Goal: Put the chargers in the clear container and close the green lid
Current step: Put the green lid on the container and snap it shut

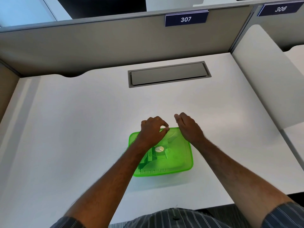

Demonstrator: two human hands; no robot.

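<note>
both hands (152,129) (189,127) rest on the green lid's (177,155) far edge.

- The place was an office, of the open-plan or shared-desk sort, with one numbered cubicle seat in view.
- A white desk (74,129) filled the middle, walled at 12 o'clock by a grey partition panel (98,41).
- A blue number plate (185,19) reading 307 was clipped on the partition's top edge, toward 1 o'clock.
- A second plate (280,9), reading 306, marked the neighbouring bay at 2 o'clock, behind a white side divider (266,76).
- A grey cable hatch (168,74), lid down, sat flush in the desktop at 12 o'clock.
- Striped carpet (218,209) showed below the desk's near edge, at 5 o'clock.
</note>
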